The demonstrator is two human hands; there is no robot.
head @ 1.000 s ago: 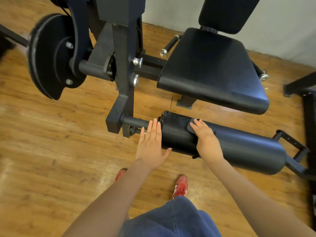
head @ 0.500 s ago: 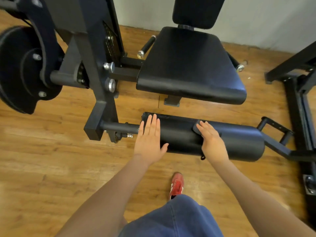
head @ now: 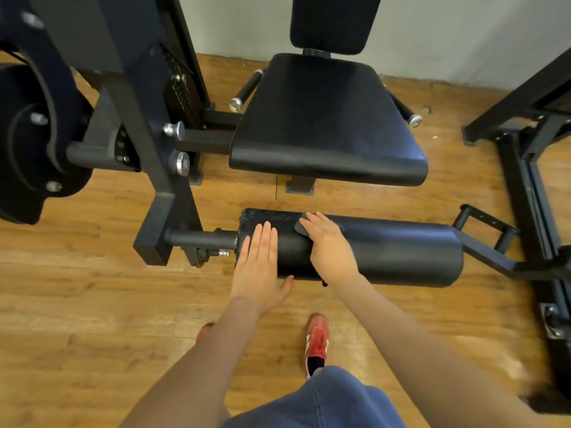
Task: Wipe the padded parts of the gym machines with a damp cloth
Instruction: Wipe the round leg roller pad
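Roller pad point(head: 386, 251) below the seat point(head: 324, 125) got its wipe, cloth point(head: 301, 227) at its left end.
Right hand point(head: 332, 245) pressed the cloth with straight fingers; left hand point(head: 259, 267) lay flat, fingers together. Next, likely a sweep rightward.

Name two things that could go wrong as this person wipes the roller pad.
The dark cloth under the right hand covers little of the roller pad, so its far end might be missed. The left hand lies flat by the metal axle; if it slips, fingers could hit the bolt.
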